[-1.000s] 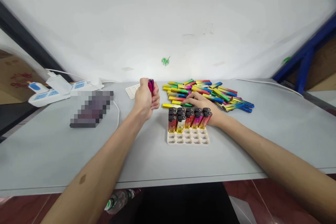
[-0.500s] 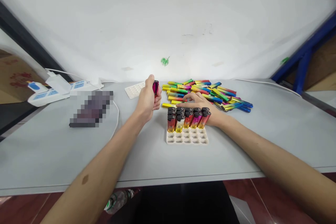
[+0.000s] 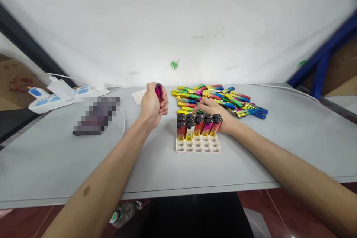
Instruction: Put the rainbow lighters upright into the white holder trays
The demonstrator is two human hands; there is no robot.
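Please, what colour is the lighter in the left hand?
The lighter is magenta where it shows, seen best in the head view.

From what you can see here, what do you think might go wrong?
The right hand reaches behind the standing lighters, its wrist close to them, so it might knock some in the pale rack. The loosely heaped shiny pieces could slide if disturbed.

Magenta lighter point(image 3: 158, 92), apparently black-topped, multicoloured pile point(image 3: 223, 103), cream rack point(image 3: 193, 147), grey table point(image 3: 156, 167)
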